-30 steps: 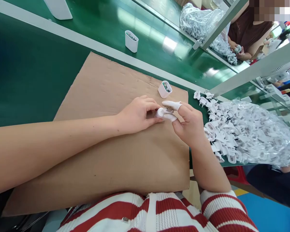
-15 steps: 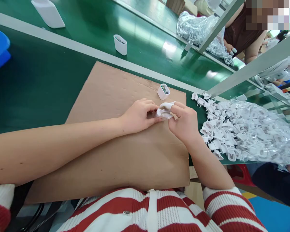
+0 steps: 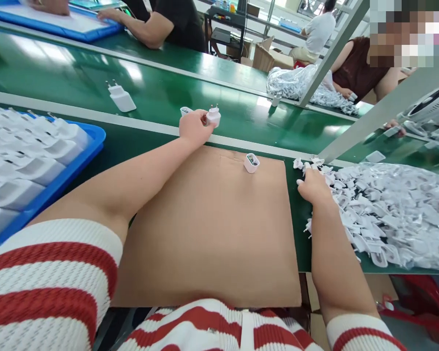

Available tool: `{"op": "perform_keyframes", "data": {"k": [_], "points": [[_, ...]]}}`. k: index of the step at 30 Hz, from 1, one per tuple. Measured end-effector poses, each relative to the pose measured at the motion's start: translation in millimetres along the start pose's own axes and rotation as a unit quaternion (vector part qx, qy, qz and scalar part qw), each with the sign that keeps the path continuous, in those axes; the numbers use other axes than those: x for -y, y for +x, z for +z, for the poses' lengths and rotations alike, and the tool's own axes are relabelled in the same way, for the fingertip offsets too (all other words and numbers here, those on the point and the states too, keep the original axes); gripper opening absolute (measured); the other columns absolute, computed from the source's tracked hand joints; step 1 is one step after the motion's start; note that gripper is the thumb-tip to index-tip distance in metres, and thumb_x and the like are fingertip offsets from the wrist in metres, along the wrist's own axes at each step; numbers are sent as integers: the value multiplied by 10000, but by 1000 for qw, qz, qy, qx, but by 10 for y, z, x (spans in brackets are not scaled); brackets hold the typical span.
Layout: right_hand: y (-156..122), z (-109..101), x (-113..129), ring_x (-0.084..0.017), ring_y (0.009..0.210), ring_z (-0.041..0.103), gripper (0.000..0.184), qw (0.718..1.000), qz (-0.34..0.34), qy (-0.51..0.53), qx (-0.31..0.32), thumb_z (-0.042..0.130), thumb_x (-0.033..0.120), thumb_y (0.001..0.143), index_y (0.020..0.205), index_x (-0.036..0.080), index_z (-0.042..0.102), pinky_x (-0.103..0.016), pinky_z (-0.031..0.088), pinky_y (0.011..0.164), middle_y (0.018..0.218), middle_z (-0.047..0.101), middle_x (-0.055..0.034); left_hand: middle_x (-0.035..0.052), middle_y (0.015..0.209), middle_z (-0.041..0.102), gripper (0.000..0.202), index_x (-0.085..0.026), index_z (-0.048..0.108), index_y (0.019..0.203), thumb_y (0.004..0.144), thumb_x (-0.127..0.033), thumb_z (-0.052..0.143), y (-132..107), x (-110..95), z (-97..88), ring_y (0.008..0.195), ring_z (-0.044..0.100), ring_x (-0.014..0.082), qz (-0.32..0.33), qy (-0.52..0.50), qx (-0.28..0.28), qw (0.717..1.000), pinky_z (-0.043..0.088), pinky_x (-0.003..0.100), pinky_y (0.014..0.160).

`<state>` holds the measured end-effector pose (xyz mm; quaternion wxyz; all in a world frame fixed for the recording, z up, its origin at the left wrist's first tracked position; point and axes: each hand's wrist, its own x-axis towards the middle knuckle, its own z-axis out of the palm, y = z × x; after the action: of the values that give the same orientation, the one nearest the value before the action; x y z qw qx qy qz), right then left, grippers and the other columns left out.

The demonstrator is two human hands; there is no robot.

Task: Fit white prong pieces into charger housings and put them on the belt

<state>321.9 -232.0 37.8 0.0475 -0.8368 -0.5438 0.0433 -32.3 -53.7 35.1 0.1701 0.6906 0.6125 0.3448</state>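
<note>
My left hand [image 3: 193, 129] is closed on a white plug charger [image 3: 213, 117] with two metal pins pointing up. It is above the green belt's near rail, beside an open white charger housing [image 3: 185, 111] partly hidden behind the hand. My right hand [image 3: 315, 186] is at the left edge of a heap of white plug caps [image 3: 354, 204]. Its thumb is apart from the fingers, and white covers show on the tips. Another open charger housing [image 3: 251, 163], with a circuit board showing inside, stands on the cardboard sheet [image 3: 219, 229].
At left, a blue tray [image 3: 95, 136] holds rows of white chargers. One charger [image 3: 122, 97] lies on the green belt [image 3: 161, 92]. A clear plastic bag [image 3: 417, 209] covers part of the heap. A metal post [image 3: 369, 112] rises at right; co-workers sit across the belt.
My hands have parted from the white piece they held together. The left has moved forward and left to the belt with a charger; the right has moved right to the heap. The view has tilted up.
</note>
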Motion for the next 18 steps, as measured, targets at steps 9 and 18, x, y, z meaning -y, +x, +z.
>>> {"op": "perform_keyframes", "data": {"k": [9, 18], "points": [[-43, -91, 46, -271, 908, 691, 544, 979, -14, 189, -76, 707, 174, 729, 1272, 212, 706, -473, 575, 926, 969, 737, -54, -23, 1570, 237, 884, -261, 284, 1469, 860, -750, 698, 96, 262, -230, 1524, 73, 232, -35, 64, -105, 992, 56, 489, 1227], [-283, -237, 304, -178, 921, 759, 505, 769, -86, 627, 88, 959, 461, 648, 1044, 242, 733, -412, 635, 970, 1095, 743, -30, 5, 1418, 332, 840, -227, 316, 1230, 824, -838, 726, 318, 645, -332, 1365, 252, 176, -141, 2, -56, 988, 245, 388, 1186]]}}
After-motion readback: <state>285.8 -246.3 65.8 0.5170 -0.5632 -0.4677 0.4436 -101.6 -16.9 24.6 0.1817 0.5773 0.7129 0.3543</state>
